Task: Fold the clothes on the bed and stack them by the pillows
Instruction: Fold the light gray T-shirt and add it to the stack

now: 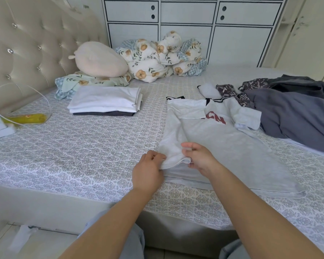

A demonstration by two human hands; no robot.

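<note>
Both grips pinch grey shirt point(223, 139) hem.

Grey tee point(226, 143) flat, left side folded in; folded stack point(105, 100) nr pillows point(99, 59); unfolded pile point(295, 111) right.

Bed point(82, 143) fills most of frame. T-shirt point(223, 143) lies flat right of centre, its left side folded over onto itself. Left hand point(148, 171) and right hand point(198, 159) sit side by side at its near-left hem, lower centre. Folded stack point(105, 101) upper left of centre, just before the pillows point(101, 60). Bundled quilt point(161, 57) right of pillows, top centre. Unfolded clothes pile point(297, 109) at right edge, behind and touching T-shirt's right sleeve.
</note>
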